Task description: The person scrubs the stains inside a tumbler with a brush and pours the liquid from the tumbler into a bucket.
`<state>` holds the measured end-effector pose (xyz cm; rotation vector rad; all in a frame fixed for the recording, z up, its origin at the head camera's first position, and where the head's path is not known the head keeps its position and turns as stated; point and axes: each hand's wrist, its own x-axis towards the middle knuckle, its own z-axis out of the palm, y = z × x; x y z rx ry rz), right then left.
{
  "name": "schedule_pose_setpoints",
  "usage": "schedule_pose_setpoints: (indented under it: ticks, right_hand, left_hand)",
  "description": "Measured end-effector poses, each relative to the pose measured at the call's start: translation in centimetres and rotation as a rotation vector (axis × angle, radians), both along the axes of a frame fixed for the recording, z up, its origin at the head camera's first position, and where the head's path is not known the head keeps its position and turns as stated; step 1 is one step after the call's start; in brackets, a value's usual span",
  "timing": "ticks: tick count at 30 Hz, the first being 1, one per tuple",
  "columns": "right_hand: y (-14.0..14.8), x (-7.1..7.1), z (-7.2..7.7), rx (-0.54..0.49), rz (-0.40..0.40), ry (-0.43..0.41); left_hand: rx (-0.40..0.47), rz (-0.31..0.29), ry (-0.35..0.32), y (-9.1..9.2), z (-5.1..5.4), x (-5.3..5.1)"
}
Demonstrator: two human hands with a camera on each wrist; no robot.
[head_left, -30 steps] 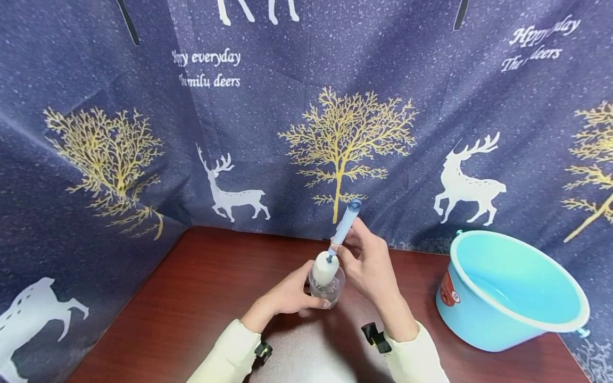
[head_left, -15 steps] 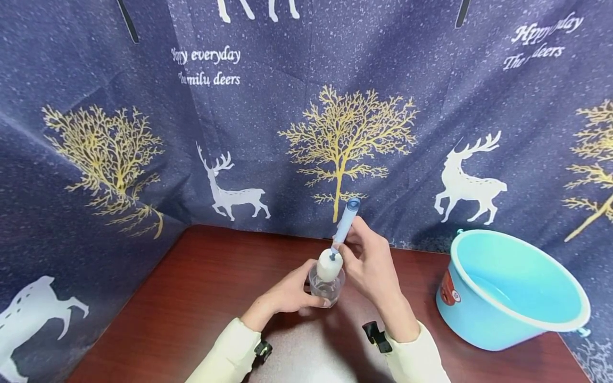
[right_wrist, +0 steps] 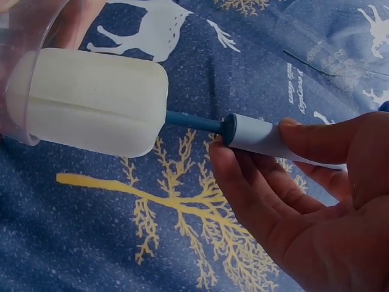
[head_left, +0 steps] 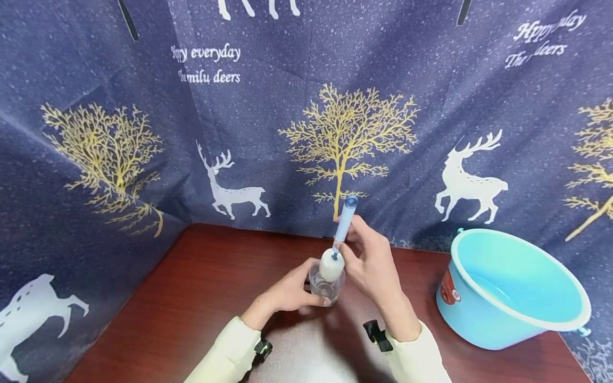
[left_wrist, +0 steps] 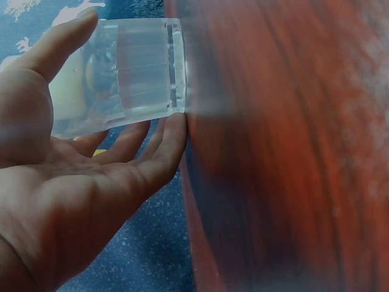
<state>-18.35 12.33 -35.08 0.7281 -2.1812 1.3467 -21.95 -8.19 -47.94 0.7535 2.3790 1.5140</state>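
My left hand (head_left: 290,291) grips a clear plastic cup (left_wrist: 143,70), thumb on one side and fingers curled around the other. In the right wrist view a white sponge brush (right_wrist: 100,100) has its head partly inside the cup's mouth. A dark blue stem joins the sponge to a light blue handle (head_left: 345,226). My right hand (head_left: 371,263) pinches that handle near its lower end between thumb and fingers. The brush leans slightly to the right at its top. The cup's base is close to the tabletop; whether it touches cannot be told.
A light blue bucket (head_left: 498,324) with a red label stands on the right of the dark red wooden table (head_left: 191,298). Behind and to the left hangs a blue cloth (head_left: 268,122) printed with deer and trees.
The brush has shifted slightly right and up, its handle standing a little more upright and the sponge head higher in the cup. The left hand and cup have hardly moved.
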Motion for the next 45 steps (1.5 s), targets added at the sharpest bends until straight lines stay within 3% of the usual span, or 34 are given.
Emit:
schedule_pose_setpoints:
  ticks: [45]
  right_hand:
    - [0.15,0.7,0.6,0.099,-0.064,0.009]
  left_hand:
    - [-0.026,0.018,0.004,0.09,0.08,0.04]
